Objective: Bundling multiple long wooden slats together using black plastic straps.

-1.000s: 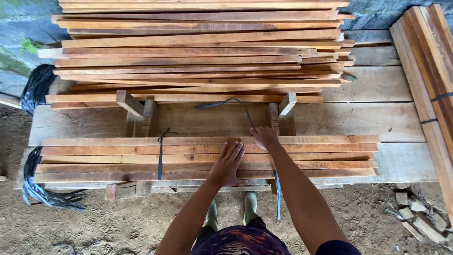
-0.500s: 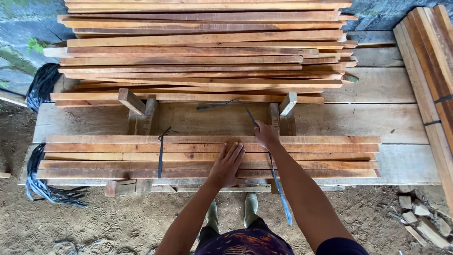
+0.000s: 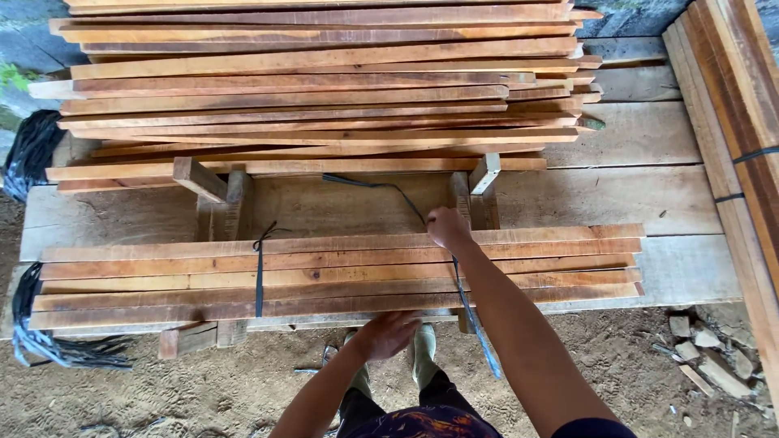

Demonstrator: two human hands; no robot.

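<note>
A bundle of long wooden slats [image 3: 203, 276] lies across the wide bench plank [image 3: 673, 203] in front of me. One dark strap [image 3: 260, 280] is tied around its left part. My right hand [image 3: 446, 227] rests at the bundle's far edge, pinching a second dark plastic strap [image 3: 466, 304] that runs over the slats and hangs off the near edge; its other end trails back over the bench. My left hand [image 3: 388, 332] is at the near lower edge of the bundle, fingers curled under or against it; whether it grips anything I cannot tell.
A big stack of loose slats [image 3: 324, 81] fills the back of the bench. Another strapped bundle [image 3: 746, 122] lies at the right. Black strap bunches [image 3: 49, 345] hang at the left end. Wooden stop blocks [image 3: 199, 180] stand on the bench. Stones litter the dirt floor at lower right.
My left hand slid off the top of the slats down to the bundle's near edge. The strap's free end now hangs over the front. The view shifted slightly left.
</note>
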